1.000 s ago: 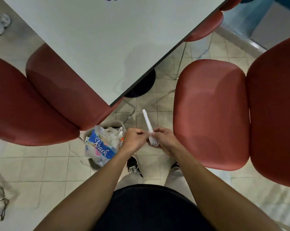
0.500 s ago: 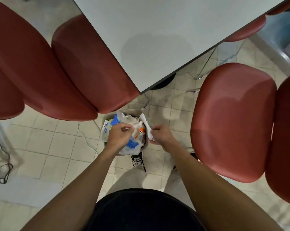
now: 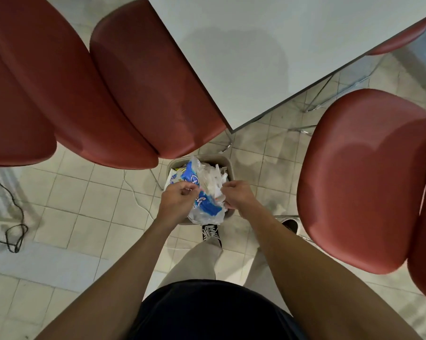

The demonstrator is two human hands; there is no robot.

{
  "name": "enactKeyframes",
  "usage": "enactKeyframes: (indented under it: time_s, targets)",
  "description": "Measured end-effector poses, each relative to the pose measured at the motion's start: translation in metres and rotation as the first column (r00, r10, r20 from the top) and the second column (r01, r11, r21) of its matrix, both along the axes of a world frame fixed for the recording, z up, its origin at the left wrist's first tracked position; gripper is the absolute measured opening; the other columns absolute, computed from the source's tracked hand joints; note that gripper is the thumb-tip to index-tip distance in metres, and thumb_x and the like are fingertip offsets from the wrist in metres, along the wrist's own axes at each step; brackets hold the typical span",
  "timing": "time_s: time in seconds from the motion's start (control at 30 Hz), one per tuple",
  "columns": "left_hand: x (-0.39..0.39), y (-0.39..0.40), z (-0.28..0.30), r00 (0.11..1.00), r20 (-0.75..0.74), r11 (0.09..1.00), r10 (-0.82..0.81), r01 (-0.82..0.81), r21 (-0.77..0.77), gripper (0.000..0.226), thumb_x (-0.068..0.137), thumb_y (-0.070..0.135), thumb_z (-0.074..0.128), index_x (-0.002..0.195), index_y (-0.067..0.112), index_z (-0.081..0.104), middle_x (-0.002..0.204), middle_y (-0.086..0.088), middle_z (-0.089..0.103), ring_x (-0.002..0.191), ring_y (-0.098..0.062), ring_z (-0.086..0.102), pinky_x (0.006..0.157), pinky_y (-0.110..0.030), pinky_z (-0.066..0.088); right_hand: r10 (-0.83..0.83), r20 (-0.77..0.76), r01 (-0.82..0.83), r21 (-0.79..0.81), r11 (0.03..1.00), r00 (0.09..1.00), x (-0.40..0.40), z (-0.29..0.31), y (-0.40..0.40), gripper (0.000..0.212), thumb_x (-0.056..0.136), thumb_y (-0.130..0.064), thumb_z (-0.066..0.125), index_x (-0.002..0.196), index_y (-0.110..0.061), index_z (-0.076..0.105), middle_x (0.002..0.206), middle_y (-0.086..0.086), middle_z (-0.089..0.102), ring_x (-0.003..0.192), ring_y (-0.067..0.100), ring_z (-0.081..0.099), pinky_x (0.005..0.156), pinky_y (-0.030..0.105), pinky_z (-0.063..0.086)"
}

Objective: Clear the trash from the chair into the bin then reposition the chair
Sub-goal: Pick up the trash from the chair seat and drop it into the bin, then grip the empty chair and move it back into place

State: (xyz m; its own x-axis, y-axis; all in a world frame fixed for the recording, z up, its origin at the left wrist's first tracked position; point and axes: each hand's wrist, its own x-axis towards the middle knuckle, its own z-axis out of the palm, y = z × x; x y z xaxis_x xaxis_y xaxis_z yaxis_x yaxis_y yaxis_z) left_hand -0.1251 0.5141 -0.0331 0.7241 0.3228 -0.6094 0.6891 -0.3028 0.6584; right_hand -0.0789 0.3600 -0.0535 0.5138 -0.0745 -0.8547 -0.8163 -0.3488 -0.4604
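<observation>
A small beige bin (image 3: 223,161) stands on the tiled floor between the chairs, stuffed with clear plastic and a blue-and-white wrapper (image 3: 205,205). Both hands hover right over it. My left hand (image 3: 178,201) has its fingers curled above the wrapper, and I see nothing in it. My right hand (image 3: 240,196) curls its fingers on a white plastic fork (image 3: 219,192), whose shaft blends into the white trash. The red chair (image 3: 366,180) at the right shows a bare seat.
A white table (image 3: 268,45) fills the top centre, its corner just beyond the bin. More red chairs (image 3: 138,82) crowd the left, one partly under the table. A black cable (image 3: 15,231) lies on the floor at the left. My shoe (image 3: 210,231) is just behind the bin.
My view swung left and the bin came under my hands. The hands parted: the left let go of the fork, and the right lowered it onto the trash.
</observation>
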Motion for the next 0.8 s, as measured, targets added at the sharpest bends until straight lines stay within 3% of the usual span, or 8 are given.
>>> enactKeyframes:
  time_s: [0.2,0.33,0.53,0.63,0.7,0.8]
  targets:
    - [0.006,-0.001,0.008,0.993,-0.015,0.993,-0.114,0.114,0.039,0.003,0.085,0.025,0.069,0.087,0.022,0.069,0.086,0.002,0.070,0.081,-0.014,0.066,0.081,-0.032,0.054,-0.025,0.028,0.024,0.008,1.000,0.999,-0.008,0.005,-0.007,0.014,0.085,-0.005,0.057,0.094,-0.007,0.067,0.083,0.012,0.063,0.074,0.025,0.060,0.073,0.042,0.056]
    - [0.013,-0.011,0.017,0.984,0.019,0.984,-0.178,0.178,0.034,0.004,0.085,0.019,0.068,0.087,0.023,0.070,0.080,0.010,0.068,0.079,-0.008,0.064,0.081,-0.027,0.051,-0.055,0.063,0.054,0.016,0.998,0.997,-0.014,0.020,-0.021,0.017,0.085,-0.011,0.061,0.100,-0.009,0.066,0.074,0.005,0.063,0.058,0.017,0.059,0.052,0.027,0.048]
    - [0.020,-0.042,0.035,0.956,0.091,0.961,-0.278,0.277,0.018,0.005,0.087,0.017,0.066,0.087,0.020,0.070,0.078,0.000,0.069,0.072,-0.014,0.063,0.073,-0.028,0.049,0.070,0.218,-0.052,-0.087,0.995,0.974,-0.026,0.047,-0.054,0.038,0.087,-0.026,0.062,0.123,-0.012,0.061,0.115,0.007,0.068,0.103,0.022,0.063,0.091,0.033,0.050]
    - [0.023,-0.069,0.044,0.928,0.105,0.933,-0.359,0.358,0.025,0.005,0.086,0.015,0.067,0.087,0.018,0.070,0.074,-0.002,0.067,0.065,-0.013,0.058,0.070,-0.029,0.047,0.045,0.264,-0.029,-0.065,0.997,0.963,-0.035,0.062,-0.085,0.040,0.089,-0.026,0.063,0.127,-0.012,0.058,0.119,0.009,0.065,0.104,0.023,0.062,0.089,0.033,0.051]
    - [0.025,-0.087,0.047,0.904,0.128,0.913,-0.409,0.405,0.051,0.004,0.086,0.012,0.067,0.086,0.016,0.070,0.073,-0.003,0.065,0.064,-0.011,0.057,0.064,-0.022,0.046,-0.003,0.278,0.013,-0.035,0.999,0.961,-0.041,0.074,-0.108,0.044,0.090,-0.027,0.063,0.131,-0.011,0.055,0.124,0.007,0.059,0.106,0.020,0.059,0.082,0.027,0.046]
    - [0.023,-0.125,0.055,0.863,0.147,0.876,-0.483,0.476,0.084,0.006,0.086,0.012,0.067,0.086,0.017,0.070,0.072,0.005,0.062,0.068,-0.007,0.057,0.062,-0.014,0.044,-0.069,0.321,0.085,-0.036,0.996,0.945,-0.058,0.087,-0.149,0.048,0.089,-0.035,0.064,0.132,-0.016,0.054,0.127,0.004,0.055,0.109,0.017,0.056,0.084,0.027,0.046]
